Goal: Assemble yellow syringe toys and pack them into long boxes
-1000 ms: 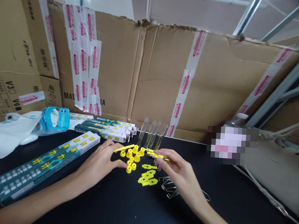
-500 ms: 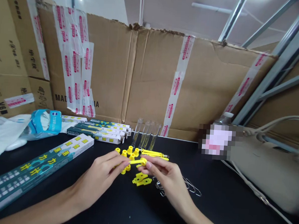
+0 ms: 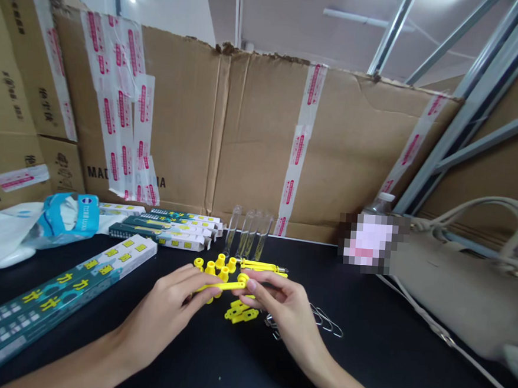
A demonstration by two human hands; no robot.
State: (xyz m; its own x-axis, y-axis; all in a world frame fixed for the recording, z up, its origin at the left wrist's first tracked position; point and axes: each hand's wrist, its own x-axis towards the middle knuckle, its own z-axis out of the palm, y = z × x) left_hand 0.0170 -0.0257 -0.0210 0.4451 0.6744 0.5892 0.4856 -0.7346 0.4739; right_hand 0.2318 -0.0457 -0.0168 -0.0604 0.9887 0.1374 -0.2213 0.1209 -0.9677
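Right hand (image 3: 286,305) has joined left hand (image 3: 165,305) above black table (image 3: 211,365), cardboard (image 3: 258,141) upper centre; left pinches yellow strip (image 3: 229,286), long axis near-level, pointing right; right pinches yellow cap (image 3: 243,278).

Cardboard (image 3: 12,106): “V6”; boxes (image 3: 75,284): “测力计”

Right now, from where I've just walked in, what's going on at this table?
A person is handling small yellow parts. The left hand grips a thin yellow strip, and the right hand pinches a yellow cap at its far end; whether they're joined isn't clear. More yellow caps and flat yellow pieces lie nearby, with clear tubes behind and bent metal hooks to the right.
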